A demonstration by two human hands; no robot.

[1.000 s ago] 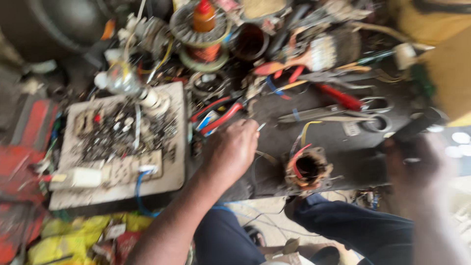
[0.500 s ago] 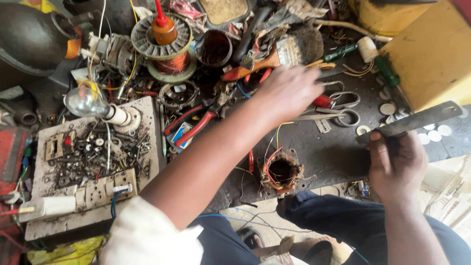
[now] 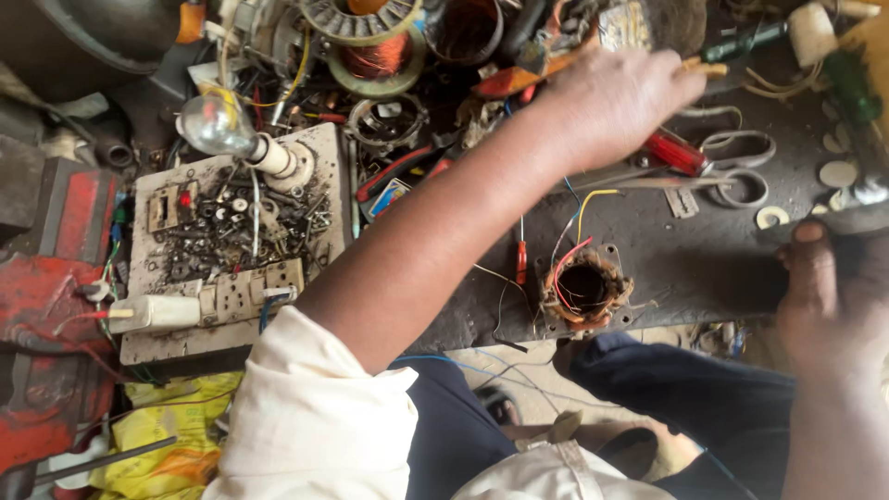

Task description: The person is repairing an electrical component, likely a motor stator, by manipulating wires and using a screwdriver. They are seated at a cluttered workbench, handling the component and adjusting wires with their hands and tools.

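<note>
At the two o'clock side of the cluttered workbench (image 3: pixel 704 268), the left hand (image 3: pixel 616 102) lies palm down with its fingers loosely curled over a red-handled screwdriver (image 3: pixel 674 151); whether they grip it or only touch it cannot be told. Just past the fingertips, toward three o'clock, lies a pair of scissors (image 3: pixel 736 171) with grey loops. At four o'clock, the right hand (image 3: pixel 829 296) is blurred, thumb up, closed around a dark flat tool (image 3: pixel 866 222) whose kind cannot be made out. Between the two hands, near six o'clock of the left one, a small motor stator (image 3: pixel 585 289) with red and yellow wires sits at the bench edge. Farther out, at nine o'clock, a dirty white switchboard (image 3: pixel 231 268) carries a clear light bulb (image 3: pixel 218 123). At twelve o'clock stands a copper winding coil (image 3: pixel 370 46).
</note>
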